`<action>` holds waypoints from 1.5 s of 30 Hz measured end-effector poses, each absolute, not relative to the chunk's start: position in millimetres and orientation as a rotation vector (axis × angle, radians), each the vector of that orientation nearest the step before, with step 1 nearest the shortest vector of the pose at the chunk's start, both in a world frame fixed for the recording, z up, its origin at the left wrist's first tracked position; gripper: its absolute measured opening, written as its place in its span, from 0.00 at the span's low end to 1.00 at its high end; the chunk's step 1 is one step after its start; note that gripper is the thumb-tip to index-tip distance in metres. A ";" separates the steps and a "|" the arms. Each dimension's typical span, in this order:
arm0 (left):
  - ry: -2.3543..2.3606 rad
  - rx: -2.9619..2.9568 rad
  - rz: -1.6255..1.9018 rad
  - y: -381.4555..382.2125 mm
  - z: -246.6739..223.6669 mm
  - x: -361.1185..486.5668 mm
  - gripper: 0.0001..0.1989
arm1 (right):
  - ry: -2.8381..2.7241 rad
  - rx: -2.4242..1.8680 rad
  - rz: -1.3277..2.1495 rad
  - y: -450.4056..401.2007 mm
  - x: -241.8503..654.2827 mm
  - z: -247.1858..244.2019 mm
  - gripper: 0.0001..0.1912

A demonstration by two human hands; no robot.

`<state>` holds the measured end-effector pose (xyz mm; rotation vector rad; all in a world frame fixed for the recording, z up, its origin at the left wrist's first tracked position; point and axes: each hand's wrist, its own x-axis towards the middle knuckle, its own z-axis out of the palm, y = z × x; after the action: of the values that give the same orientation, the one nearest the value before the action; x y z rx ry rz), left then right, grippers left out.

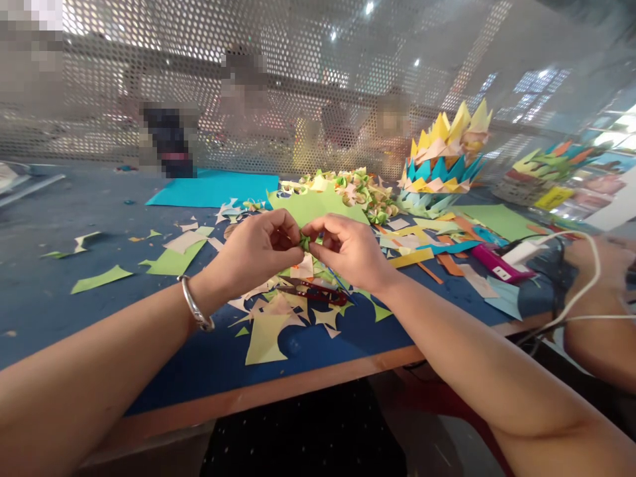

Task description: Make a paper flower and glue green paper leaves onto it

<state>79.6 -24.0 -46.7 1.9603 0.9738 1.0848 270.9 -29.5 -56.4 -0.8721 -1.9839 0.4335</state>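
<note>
Between the fingertips of my left hand (263, 248) and my right hand (348, 252) is a small folded piece of green paper (305, 243). Both hands pinch it, and the fingers hide most of its shape. Just below them, dark red thread snips (322, 293) lie on cut paper scraps, beside a thin blue stick (340, 285). A cream paper offcut (265, 338) with curved cut-outs rests nearer the table's front edge. Behind my hands lies a light green sheet (318, 205), in front of a heap of small folded paper flowers (365, 192).
Stacked paper crowns (442, 165) stand at the back right. A purple power strip (501, 264) with a white plug and cable lies at right, near another person's arm (596, 285). A blue sheet (218, 189) lies at the back, before a perforated metal screen (308, 86).
</note>
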 end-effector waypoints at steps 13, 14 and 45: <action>1.124 2.154 1.133 -31.1 -40.0 81.0 0.04 | -1.979 -0.909 0.455 -28.4 269.2 -56.0 0.04; 1.115 2.142 1.134 -31.0 -40.2 81.0 0.04 | -1.975 -0.909 0.458 -28.5 269.4 -55.9 0.04; 1.220 2.427 1.158 -38.8 -33.7 76.5 0.07 | -1.935 -0.898 0.454 -29.5 268.6 -54.7 0.03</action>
<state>76.5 -38.8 -33.7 2.4269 1.2205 1.1583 268.6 -29.5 -54.7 -0.8982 -1.9350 0.4537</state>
